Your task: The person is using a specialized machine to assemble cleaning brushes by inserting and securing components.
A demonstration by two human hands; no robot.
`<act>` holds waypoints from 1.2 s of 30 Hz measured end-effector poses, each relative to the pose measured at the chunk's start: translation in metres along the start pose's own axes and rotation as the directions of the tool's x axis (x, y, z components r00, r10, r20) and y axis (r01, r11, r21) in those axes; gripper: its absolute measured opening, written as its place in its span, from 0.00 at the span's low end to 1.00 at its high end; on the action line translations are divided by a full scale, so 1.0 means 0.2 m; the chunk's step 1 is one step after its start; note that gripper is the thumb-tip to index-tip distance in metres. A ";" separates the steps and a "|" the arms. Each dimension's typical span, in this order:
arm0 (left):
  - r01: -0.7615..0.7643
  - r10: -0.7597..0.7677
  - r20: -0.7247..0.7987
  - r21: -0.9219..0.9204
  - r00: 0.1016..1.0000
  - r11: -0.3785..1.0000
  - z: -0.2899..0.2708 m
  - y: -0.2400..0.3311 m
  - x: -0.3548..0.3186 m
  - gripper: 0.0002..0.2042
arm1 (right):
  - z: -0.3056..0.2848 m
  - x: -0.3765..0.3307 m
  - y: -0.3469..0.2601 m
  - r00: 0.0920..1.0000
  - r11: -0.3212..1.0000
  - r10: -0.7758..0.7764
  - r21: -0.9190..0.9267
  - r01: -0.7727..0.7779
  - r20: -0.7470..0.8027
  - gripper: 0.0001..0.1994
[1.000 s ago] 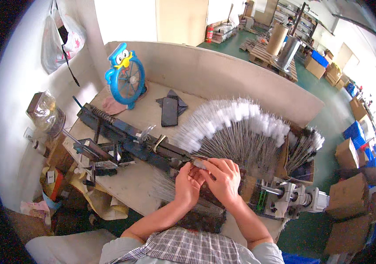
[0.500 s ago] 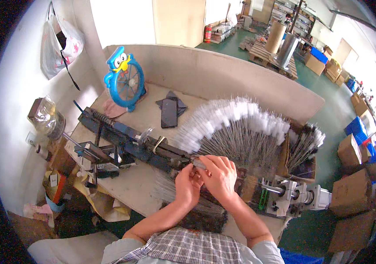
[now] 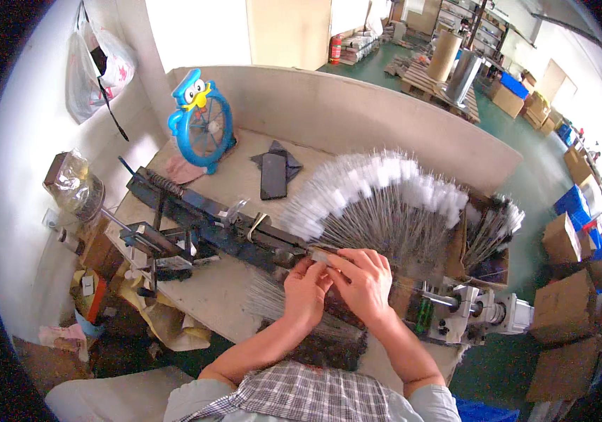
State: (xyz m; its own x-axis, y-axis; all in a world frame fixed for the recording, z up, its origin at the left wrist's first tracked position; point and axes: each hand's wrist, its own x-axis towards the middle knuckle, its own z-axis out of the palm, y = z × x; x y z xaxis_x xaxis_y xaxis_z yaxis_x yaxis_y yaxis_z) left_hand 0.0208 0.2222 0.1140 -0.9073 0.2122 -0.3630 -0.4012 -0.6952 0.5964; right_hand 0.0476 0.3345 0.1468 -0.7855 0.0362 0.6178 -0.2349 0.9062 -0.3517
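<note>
My left hand (image 3: 306,292) and my right hand (image 3: 364,283) meet at the near end of a long dark metal bench fixture (image 3: 209,216). The right fingers pinch around a small pale grey piece (image 3: 320,255), whose kind I cannot make out. Beside it the left fingers are curled closed, and what they hold, if anything, is hidden. Just beyond the hands, white-tufted wire brushes (image 3: 378,186) lie fanned out. Thin straight wires (image 3: 267,295) lie left of my left hand, and a dark bundle (image 3: 325,343) sits below my wrists.
A motor-like unit with a shaft (image 3: 487,313) stands at the right table end, near a carton of brushes (image 3: 484,264). Farther back are a phone (image 3: 273,177) and a blue toy-shaped fan (image 3: 204,130). A low partition (image 3: 385,105) rims the table's back. Cartons (image 3: 565,309) line the right.
Both hands have shifted slightly to the right, and the right fingers have rolled a little over the grey piece. The whole view has moved slightly; the brushes and fixture stay in place.
</note>
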 end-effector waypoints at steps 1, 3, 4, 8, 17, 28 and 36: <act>-0.001 0.001 0.006 -0.008 1.000 1.000 -0.01 -0.01 0.00 0.03 | 0.00 0.00 0.00 1.000 1.000 -0.005 0.000 0.005 0.000 0.11; -0.002 0.002 0.011 -0.016 1.000 1.000 -0.02 -0.02 0.01 0.03 | 0.00 0.00 0.00 1.000 1.000 -0.011 0.010 0.011 0.000 0.11; -0.002 0.002 0.013 -0.014 1.000 1.000 -0.02 -0.02 0.02 0.02 | 0.00 0.00 0.00 1.000 1.000 -0.017 0.016 0.017 0.000 0.11; 0.007 -0.007 0.014 0.001 1.000 1.000 -0.02 -0.02 0.02 0.02 | 0.00 0.01 0.02 0.999 0.999 -0.033 0.020 0.032 0.020 0.11; 0.022 -0.014 0.058 -0.131 0.998 0.991 -0.03 0.03 0.00 0.19 | -0.12 0.03 0.00 0.998 0.999 0.029 -0.023 -0.028 0.049 0.10; 0.148 -0.151 0.085 0.036 0.985 0.988 0.00 0.09 -0.06 0.28 | -0.16 -0.07 0.04 0.983 0.999 0.040 -0.030 -0.035 0.178 0.07; 0.047 -0.100 0.142 0.339 0.985 0.940 -0.14 0.11 -0.17 0.23 | -0.24 -0.29 0.05 0.918 0.931 0.232 0.200 -0.305 0.322 0.10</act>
State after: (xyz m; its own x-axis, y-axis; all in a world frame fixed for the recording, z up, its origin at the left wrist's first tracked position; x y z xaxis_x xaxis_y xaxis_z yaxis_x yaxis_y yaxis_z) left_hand 0.0456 0.1816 0.1193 -0.8710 0.3763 -0.3158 -0.4623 -0.4106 0.7859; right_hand 0.1171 0.3616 0.1412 -0.9599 0.1074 0.2589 -0.0935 0.7480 -0.6570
